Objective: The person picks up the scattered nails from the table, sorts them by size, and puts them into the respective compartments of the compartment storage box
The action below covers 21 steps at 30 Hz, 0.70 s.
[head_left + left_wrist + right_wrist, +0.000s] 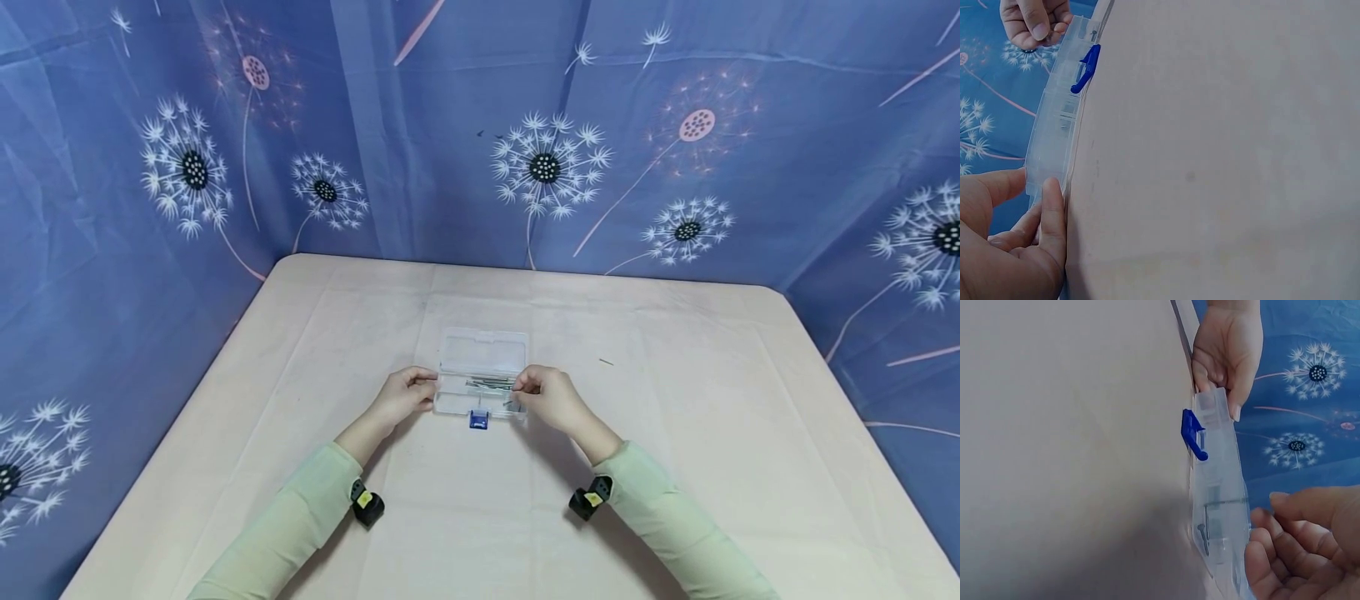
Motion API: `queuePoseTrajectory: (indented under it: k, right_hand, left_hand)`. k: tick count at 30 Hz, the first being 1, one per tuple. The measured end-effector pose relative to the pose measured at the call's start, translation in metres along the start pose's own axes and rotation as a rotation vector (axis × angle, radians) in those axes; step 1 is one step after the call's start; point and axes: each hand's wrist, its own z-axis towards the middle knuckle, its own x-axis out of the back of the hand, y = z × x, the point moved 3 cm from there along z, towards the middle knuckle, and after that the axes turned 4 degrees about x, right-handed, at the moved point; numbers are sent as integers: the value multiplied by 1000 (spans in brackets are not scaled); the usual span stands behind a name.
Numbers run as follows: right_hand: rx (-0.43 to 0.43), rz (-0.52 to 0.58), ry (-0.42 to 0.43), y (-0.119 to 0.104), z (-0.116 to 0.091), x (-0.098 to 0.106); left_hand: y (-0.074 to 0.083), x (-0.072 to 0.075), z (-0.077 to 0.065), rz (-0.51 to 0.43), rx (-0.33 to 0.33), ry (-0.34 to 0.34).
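A clear plastic box with its lid raised lies on the table, its blue latch toward me. Several long thin metal nails lie inside. My left hand holds the box's left end, thumb on one side and fingers on the other, as the left wrist view shows. At the right end, my right hand has thumb and forefinger pinched together over the rim, with a thin nail running toward the fingertips. A shorter nail with a flat head shows through the front wall.
A small thin brass-coloured piece lies on the table to the right, behind the right hand. The table has a pale cloth. Blue dandelion-print curtains stand behind it and along both sides.
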Motion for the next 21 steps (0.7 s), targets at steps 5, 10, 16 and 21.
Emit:
queuePoseTrajectory:
  k: [5, 10, 16, 21]
  right_hand:
    - [7, -12, -12, 3, 0, 3]
    - [22, -25, -8, 9, -1, 12]
    - [25, -118, 66, 22, -2, 33]
    - [3, -192, 132, 37, -5, 55]
  left_hand:
    - [1, -1, 1, 5, 1, 4]
    - [1, 0, 0, 11, 0, -1]
    - [0, 1, -1, 10, -1, -17]
    - [1, 2, -2, 5, -2, -15]
